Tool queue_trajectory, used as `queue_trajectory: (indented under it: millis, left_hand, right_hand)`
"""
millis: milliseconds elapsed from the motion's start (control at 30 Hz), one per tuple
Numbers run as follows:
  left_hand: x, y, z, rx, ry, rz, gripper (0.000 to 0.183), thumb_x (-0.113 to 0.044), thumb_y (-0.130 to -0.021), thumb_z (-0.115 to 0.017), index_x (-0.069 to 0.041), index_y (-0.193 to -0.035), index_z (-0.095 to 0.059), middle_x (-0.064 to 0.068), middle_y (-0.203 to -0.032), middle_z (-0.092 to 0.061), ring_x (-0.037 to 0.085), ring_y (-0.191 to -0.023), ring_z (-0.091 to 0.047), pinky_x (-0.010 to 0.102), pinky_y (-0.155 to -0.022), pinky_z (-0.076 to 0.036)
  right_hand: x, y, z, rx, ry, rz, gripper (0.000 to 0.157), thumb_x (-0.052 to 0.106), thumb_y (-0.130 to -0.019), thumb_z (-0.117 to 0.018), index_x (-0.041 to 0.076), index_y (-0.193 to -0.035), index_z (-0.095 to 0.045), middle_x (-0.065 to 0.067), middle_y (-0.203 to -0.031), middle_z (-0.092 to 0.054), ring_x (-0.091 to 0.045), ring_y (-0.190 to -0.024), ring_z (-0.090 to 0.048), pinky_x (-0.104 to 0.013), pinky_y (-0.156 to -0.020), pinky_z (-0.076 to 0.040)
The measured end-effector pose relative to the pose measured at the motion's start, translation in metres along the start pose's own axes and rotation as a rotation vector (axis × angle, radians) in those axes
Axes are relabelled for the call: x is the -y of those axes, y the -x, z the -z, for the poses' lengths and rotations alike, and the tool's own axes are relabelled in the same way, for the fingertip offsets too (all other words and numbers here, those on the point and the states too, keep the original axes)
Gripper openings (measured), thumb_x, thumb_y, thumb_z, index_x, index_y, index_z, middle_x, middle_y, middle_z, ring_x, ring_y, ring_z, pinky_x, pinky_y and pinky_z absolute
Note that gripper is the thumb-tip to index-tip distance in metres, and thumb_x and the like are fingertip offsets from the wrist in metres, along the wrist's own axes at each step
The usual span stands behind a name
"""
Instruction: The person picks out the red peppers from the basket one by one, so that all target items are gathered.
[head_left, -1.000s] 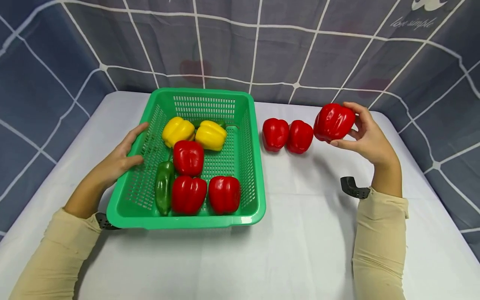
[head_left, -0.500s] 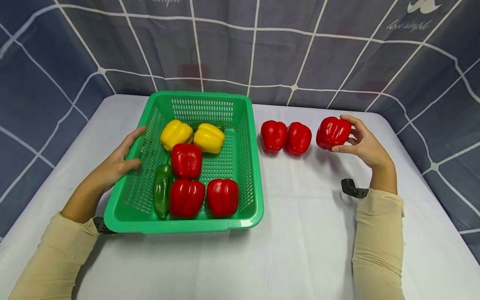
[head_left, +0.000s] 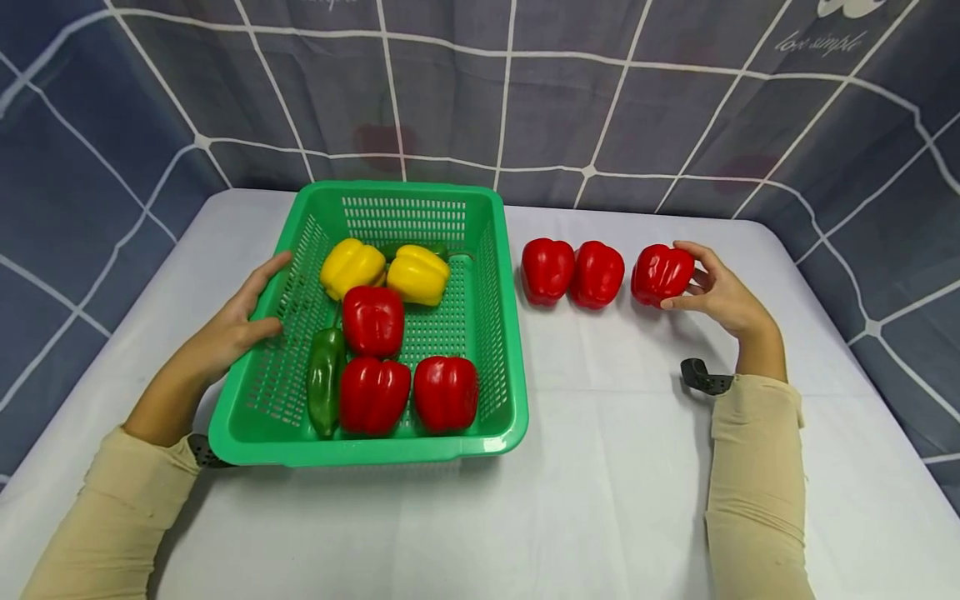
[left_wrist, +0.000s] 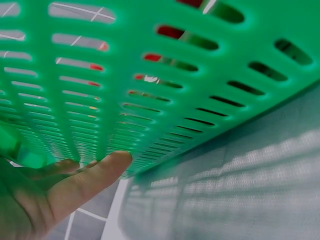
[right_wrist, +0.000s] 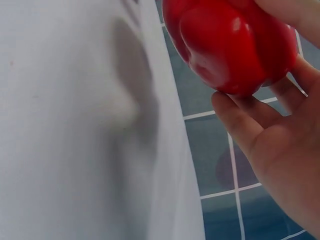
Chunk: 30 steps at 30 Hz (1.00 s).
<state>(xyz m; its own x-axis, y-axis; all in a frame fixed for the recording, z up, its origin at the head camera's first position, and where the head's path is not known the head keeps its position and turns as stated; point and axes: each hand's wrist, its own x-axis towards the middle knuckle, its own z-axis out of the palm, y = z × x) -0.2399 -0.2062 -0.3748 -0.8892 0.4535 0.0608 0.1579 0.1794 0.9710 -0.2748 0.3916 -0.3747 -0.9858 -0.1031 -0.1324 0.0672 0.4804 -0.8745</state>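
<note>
My left hand [head_left: 232,325] holds the left side of the green plastic basket [head_left: 367,450]. In the head view its thumb lies over the rim; in the left wrist view, fingers [left_wrist: 90,185] lie against the slotted outer wall. My right hand [head_left: 720,296] grips a red bell pepper [head_left: 662,275] from its right side, thumb in front and fingers behind, low over the table. The right wrist view shows this pepper's lobed, glossy end close up. Left of it, two red bell peppers, one farther left [head_left: 547,271] and one nearer [head_left: 597,275], lie side by side.
Inside the basket are two yellow bell peppers [head_left: 418,275], several red ones [head_left: 372,321], a long green pepper [head_left: 325,382] and another green one partly hidden behind the yellow. A white cloth covers the table [head_left: 600,467]. Dark checked curtains [head_left: 465,92] stand around the back and sides.
My right hand has lowered the red bell pepper toward the table, beside the other two. My left hand and the basket have stayed put.
</note>
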Motion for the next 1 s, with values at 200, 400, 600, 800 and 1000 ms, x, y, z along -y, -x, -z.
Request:
queue_trajectory:
  millis: [200,400,600,800,1000]
  left_hand:
    - [-0.002,0.0,-0.001,0.012,0.045,0.027,0.081,0.011,-0.081,-0.038,-0.023,-0.147,-0.005,0.01,-0.117,-0.032,0.01,-0.076,-0.059,0.028,-0.057,-0.053]
    - [-0.003,-0.001,0.0,0.005,0.028,0.034,0.081,0.01,-0.081,-0.038,-0.024,-0.147,-0.006,0.01,-0.122,-0.028,0.01,-0.077,-0.058,0.028,-0.056,-0.053]
    - [-0.002,-0.001,0.0,0.002,0.022,0.041,0.081,0.01,-0.081,-0.038,-0.024,-0.147,-0.005,0.009,-0.124,-0.026,0.01,-0.076,-0.058,0.028,-0.055,-0.054]
    - [-0.001,0.0,0.0,0.01,0.06,0.035,0.082,0.011,-0.082,-0.037,-0.024,-0.147,-0.005,0.009,-0.122,-0.027,0.011,-0.074,-0.059,0.029,-0.055,-0.054]
    - [-0.001,0.001,0.0,0.011,0.066,0.037,0.082,0.011,-0.081,-0.038,-0.024,-0.147,-0.005,0.01,-0.119,-0.031,0.011,-0.077,-0.059,0.029,-0.056,-0.054]
  right_hand:
    - [-0.003,-0.001,-0.001,0.019,0.015,-0.029,0.086,0.009,-0.076,-0.071,0.034,-0.141,-0.02,-0.006,-0.143,-0.018,-0.035,-0.133,-0.023,-0.012,-0.08,-0.046]
    - [-0.005,-0.003,-0.001,0.015,0.007,-0.013,0.086,0.007,-0.076,-0.07,0.034,-0.141,-0.021,-0.006,-0.144,-0.017,-0.035,-0.134,-0.022,-0.011,-0.081,-0.046]
    - [-0.007,-0.005,-0.003,0.02,0.005,-0.014,0.086,0.007,-0.076,-0.07,0.033,-0.141,-0.021,-0.007,-0.145,-0.017,-0.034,-0.134,-0.021,-0.011,-0.079,-0.046]
    - [-0.008,-0.007,-0.003,0.029,0.017,-0.018,0.086,0.006,-0.076,-0.07,0.033,-0.141,-0.021,-0.008,-0.146,-0.016,-0.034,-0.132,-0.024,-0.011,-0.078,-0.046]
    - [-0.013,-0.008,-0.006,0.036,-0.034,0.002,0.083,-0.001,-0.075,-0.068,0.029,-0.138,-0.023,-0.003,-0.139,-0.024,-0.025,-0.13,-0.027,-0.009,-0.078,-0.045]
